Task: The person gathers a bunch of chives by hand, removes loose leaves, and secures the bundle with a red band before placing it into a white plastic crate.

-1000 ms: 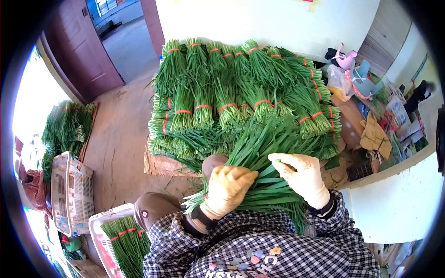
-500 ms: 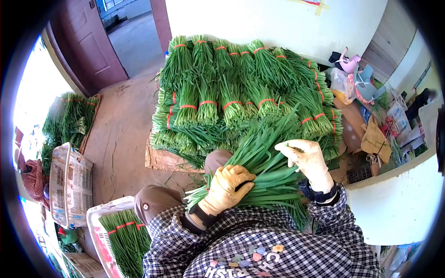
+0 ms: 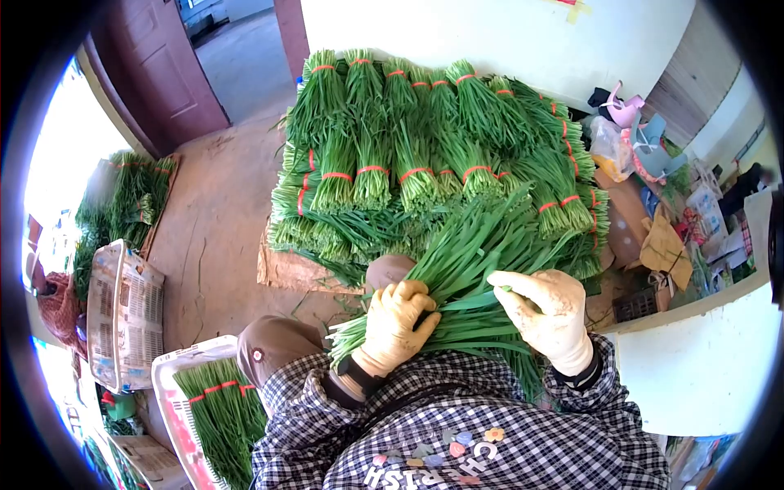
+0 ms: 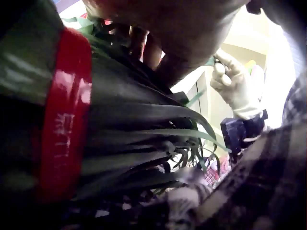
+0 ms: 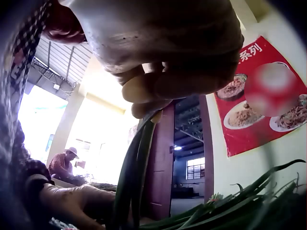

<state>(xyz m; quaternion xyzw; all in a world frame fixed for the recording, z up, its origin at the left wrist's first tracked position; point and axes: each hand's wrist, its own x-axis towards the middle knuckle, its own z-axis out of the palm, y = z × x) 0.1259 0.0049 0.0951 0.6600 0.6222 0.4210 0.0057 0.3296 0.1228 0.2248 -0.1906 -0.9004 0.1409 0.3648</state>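
Observation:
A loose bunch of long green leaves lies across the person's lap, pale stem ends to the left. The gloved left hand grips the bunch near its stems; a red band circles it in the left wrist view. Over the leafy part, the gloved right hand pinches a leaf between thumb and fingertips. In the right wrist view a couple of green blades hang from the pinching fingers of the right hand.
Banded bundles are stacked ahead on cardboard. A white crate with bundles stands at the lower left, another crate beyond it. Bags and clutter lie at the right; another person sits farther off.
The right hand rose a little, then came back down, its fingers still pinching. The left hand keeps its grip, shifting slightly on the bunch. The head view has tilted and moved slightly.

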